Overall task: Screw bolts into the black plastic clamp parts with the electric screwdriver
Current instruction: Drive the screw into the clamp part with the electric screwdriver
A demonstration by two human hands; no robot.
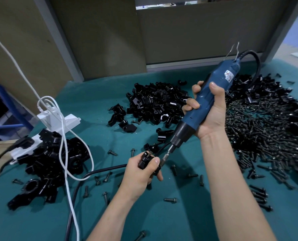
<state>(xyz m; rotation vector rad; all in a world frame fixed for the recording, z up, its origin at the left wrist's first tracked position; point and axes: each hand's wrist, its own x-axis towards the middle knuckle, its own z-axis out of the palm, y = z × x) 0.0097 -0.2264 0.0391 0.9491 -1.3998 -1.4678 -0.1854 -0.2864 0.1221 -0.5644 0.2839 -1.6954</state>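
Note:
My left hand grips a black plastic clamp part just above the green table. My right hand grips a blue electric screwdriver, tilted down to the left. Its metal bit meets the clamp part beside my left thumb. Any bolt at the bit's tip is hidden. A large heap of black bolts lies to the right. A pile of clamp parts sits behind the hands.
Loose bolts are scattered over the green mat. Larger black clamp assemblies are heaped at the left, by a white power strip with white and black cables. The screwdriver's black cord crosses the mat. Grey partition panels stand behind.

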